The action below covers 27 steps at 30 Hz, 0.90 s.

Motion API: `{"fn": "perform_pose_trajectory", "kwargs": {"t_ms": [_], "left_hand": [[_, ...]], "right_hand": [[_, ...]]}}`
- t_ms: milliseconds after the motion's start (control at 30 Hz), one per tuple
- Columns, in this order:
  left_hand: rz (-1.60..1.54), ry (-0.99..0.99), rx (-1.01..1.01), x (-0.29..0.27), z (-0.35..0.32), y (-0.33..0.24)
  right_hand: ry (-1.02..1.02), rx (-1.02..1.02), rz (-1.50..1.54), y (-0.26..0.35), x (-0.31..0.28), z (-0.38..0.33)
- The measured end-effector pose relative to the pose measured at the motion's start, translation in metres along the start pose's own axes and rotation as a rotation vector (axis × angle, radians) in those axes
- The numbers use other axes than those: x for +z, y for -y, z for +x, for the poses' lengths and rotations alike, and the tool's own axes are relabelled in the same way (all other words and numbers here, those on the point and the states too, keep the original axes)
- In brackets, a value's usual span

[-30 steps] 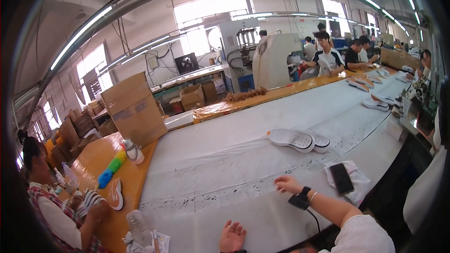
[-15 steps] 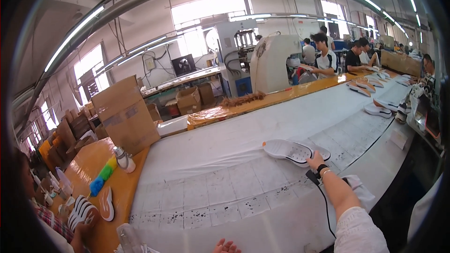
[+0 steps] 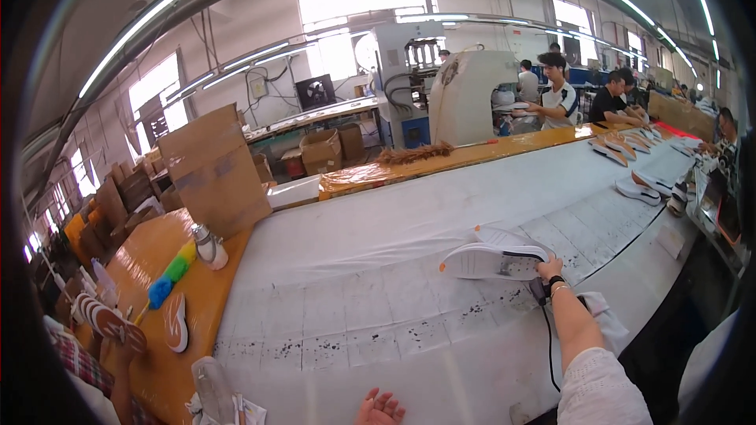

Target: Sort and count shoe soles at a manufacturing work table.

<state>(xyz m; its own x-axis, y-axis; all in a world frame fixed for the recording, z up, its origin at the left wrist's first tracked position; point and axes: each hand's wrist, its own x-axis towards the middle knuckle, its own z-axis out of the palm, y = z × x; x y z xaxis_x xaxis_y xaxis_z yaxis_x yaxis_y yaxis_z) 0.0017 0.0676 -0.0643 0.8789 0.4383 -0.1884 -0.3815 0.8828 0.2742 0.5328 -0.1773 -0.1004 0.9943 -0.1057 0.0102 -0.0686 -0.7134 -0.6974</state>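
White, orange-tipped shoe sole (image 3: 487, 262), in front of a white twin sole (image 3: 502, 235), extends lengthwise leftward from the right hand (image 3: 549, 267) gripping its end; the empty left hand (image 3: 380, 408) is farther from that twin.

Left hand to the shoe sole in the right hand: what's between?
Just the white work surface, with scattered dark specks, between left hand and shoe sole, which the right hand holds; shows in the head view.
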Motion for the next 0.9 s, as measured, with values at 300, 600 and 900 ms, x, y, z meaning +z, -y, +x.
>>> {"fn": "perform_pose_trajectory", "kwargs": {"t_ms": [300, 600, 900], "left_hand": [[0.022, -0.057, 0.016, 0.000, 0.002, -0.004], [0.065, 0.040, 0.006, 0.001, 0.000, -0.002], [0.404, 0.156, -0.011, -0.005, -0.007, 0.021]], "right_hand": [[0.166, -0.206, -0.209, 0.079, -0.033, -0.106], [0.726, 0.125, 0.523, 0.098, -0.069, -0.196], [1.714, 0.578, 0.531, 0.093, -0.093, -0.364]]}}
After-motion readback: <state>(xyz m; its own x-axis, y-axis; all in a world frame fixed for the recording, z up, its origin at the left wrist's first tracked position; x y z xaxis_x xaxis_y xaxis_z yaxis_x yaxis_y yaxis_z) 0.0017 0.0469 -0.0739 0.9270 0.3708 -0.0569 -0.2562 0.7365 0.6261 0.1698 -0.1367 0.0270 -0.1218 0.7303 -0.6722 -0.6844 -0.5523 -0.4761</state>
